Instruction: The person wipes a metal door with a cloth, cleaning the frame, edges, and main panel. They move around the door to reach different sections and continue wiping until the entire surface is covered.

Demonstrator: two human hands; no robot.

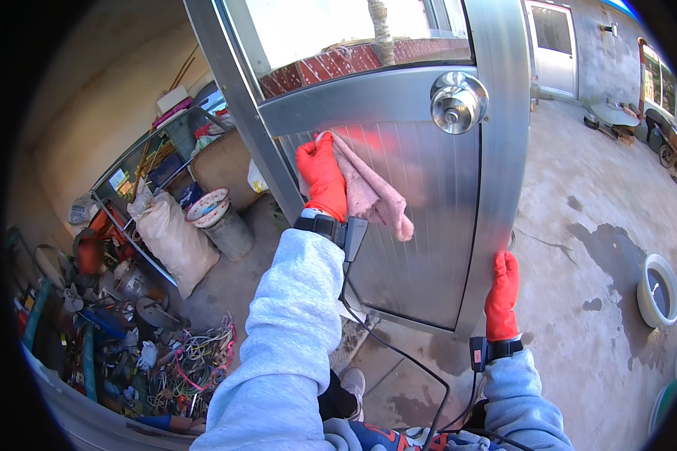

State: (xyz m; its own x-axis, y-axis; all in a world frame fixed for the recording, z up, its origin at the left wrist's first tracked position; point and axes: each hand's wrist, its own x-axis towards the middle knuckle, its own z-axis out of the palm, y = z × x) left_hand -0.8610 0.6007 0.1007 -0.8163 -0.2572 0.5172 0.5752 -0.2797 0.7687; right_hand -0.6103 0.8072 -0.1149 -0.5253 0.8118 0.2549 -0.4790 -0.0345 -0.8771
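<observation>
My left hand (322, 176), in a red rubber glove, grips a pink cloth (370, 189) against the upper left of a ribbed metal door panel (417, 225). Most of the cloth hangs down to the right of the glove. My right hand (503, 296), gloved the same way, is at the outer edge of the metal door (499, 169), low down, with its fingers together along the frame. Its far side is hidden, so its hold is only partly visible. A round chrome door knob (456, 104) sits above and between the hands, below the glass pane (327, 34).
A pale basin (657, 290) of water stands on the concrete at right, beside wet patches. Left of the door are a white sack (172, 239), a metal bucket (231, 234) with an enamel bowl (207, 207) on top, and tangled wires (194, 361). Black cables (395, 346) hang from my wrists.
</observation>
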